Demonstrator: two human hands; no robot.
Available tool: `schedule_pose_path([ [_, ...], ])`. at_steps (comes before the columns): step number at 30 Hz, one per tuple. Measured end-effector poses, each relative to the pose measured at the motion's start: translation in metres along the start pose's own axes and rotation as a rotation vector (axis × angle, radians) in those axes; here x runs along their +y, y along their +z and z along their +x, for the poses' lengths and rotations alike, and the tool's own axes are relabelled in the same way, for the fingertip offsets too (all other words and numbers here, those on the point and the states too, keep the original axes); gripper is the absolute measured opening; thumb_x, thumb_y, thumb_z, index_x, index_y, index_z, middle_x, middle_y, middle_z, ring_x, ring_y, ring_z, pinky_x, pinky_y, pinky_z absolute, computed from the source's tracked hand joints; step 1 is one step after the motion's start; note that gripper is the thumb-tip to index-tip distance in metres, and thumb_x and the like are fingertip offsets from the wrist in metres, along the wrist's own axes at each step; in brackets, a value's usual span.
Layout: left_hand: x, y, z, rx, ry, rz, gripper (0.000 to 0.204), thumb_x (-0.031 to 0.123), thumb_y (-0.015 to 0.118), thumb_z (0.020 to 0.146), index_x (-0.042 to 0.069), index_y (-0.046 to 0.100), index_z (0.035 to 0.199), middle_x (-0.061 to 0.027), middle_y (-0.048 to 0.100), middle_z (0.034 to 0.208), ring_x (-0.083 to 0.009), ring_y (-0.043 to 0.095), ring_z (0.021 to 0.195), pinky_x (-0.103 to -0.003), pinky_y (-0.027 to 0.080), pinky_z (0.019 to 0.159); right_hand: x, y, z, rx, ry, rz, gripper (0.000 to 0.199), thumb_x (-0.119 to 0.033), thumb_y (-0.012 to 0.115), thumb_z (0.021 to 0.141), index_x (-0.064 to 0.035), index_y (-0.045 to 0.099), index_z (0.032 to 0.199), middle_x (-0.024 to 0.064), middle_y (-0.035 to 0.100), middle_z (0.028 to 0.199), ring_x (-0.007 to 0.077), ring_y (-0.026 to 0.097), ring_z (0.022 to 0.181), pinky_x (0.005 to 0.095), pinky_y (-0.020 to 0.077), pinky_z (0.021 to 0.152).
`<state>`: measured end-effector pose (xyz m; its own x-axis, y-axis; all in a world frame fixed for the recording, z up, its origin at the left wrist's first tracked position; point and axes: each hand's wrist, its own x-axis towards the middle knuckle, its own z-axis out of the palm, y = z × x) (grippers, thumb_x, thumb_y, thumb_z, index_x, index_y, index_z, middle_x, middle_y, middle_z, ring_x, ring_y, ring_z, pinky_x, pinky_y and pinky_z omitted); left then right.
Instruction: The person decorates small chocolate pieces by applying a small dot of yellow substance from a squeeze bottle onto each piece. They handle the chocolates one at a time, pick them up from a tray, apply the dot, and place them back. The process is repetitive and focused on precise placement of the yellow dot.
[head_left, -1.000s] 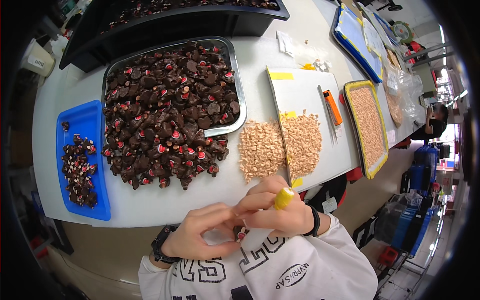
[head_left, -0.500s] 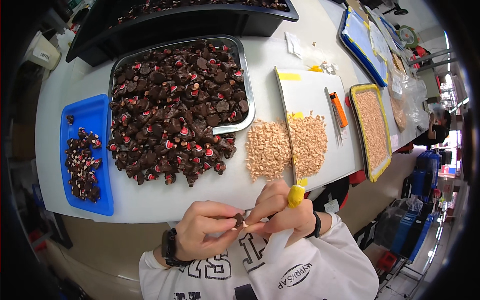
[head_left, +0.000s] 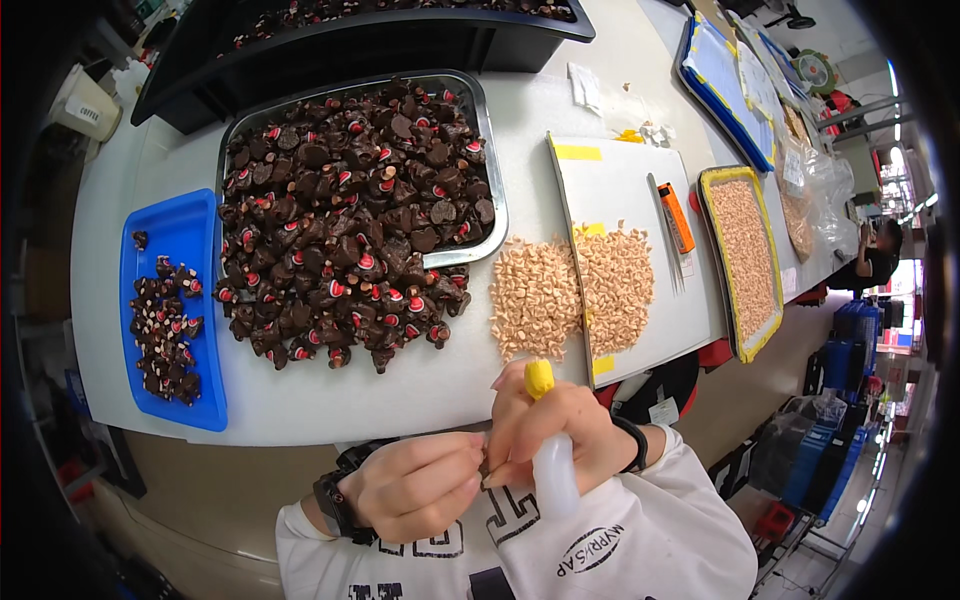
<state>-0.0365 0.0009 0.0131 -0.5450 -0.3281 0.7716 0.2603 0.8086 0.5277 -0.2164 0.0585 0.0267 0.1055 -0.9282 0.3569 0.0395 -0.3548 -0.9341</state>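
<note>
At the near edge of the bench [head_left: 290, 412], the left hand [head_left: 425, 488], fingertips together, pinches a mostly hidden dark piece [head_left: 486, 472], while the right hand [head_left: 562, 425], fingers curled, grips a bottle [head_left: 556, 480].

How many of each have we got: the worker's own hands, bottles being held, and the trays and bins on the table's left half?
Hands: 2, left hand and right hand
White bottle with yellow top: 1
Blue tray: 1
Metal tray: 1
Black bin: 1
Total: 6
</note>
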Motion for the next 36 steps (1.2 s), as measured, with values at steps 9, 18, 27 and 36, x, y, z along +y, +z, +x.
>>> schedule_pose_path([
  [9, 0.008, 0.011, -0.003, 0.142, -0.289, -0.17, 0.028, 0.0, 0.072, 0.069, 0.0, 0.055, 0.091, -0.0168, 0.06, 0.09, -0.0245, 0.064, 0.072, -0.029, 0.056, 0.058, -0.01, -0.005, 0.006, -0.013, -0.085, -0.249, 0.035, -0.014, 0.081, 0.063, -0.0153, 0.049, 0.078, -0.0004, 0.065, 0.079, 0.018, 0.054, 0.073, 0.0413, 0.0338, 0.084],
  [18, 0.005, -0.008, -0.003, -0.012, -0.516, -0.032, 0.032, -0.002, 0.071, 0.062, 0.002, 0.063, 0.093, -0.0114, 0.061, 0.09, -0.0177, 0.063, 0.066, -0.025, 0.053, 0.056, -0.013, -0.012, 0.005, -0.044, -0.175, -0.373, 0.045, -0.017, 0.081, 0.065, -0.0172, 0.042, 0.088, -0.0003, 0.064, 0.078, 0.0163, 0.055, 0.071, 0.04, 0.0356, 0.084],
  [27, 0.007, -0.071, -0.027, 0.171, -0.509, 0.615, 0.032, -0.002, 0.069, 0.063, -0.001, 0.061, 0.094, -0.0136, 0.061, 0.087, -0.0188, 0.059, 0.07, -0.026, 0.05, 0.059, -0.019, -0.018, 0.004, -0.079, -0.152, -0.344, 0.045, -0.016, 0.077, 0.07, -0.0169, 0.039, 0.093, 0.0021, 0.064, 0.078, 0.0163, 0.056, 0.067, 0.0392, 0.0382, 0.081],
  [36, 0.0, -0.085, -0.024, -0.007, -0.698, 1.012, 0.031, -0.007, 0.059, 0.073, 0.003, 0.06, 0.103, -0.0103, 0.054, 0.1, -0.021, 0.052, 0.08, -0.027, 0.043, 0.063, -0.009, -0.016, 0.004, -0.097, -0.199, -0.271, 0.042, -0.015, 0.076, 0.071, -0.0153, 0.042, 0.095, 0.0038, 0.064, 0.077, 0.0175, 0.056, 0.064, 0.0387, 0.0413, 0.075],
])
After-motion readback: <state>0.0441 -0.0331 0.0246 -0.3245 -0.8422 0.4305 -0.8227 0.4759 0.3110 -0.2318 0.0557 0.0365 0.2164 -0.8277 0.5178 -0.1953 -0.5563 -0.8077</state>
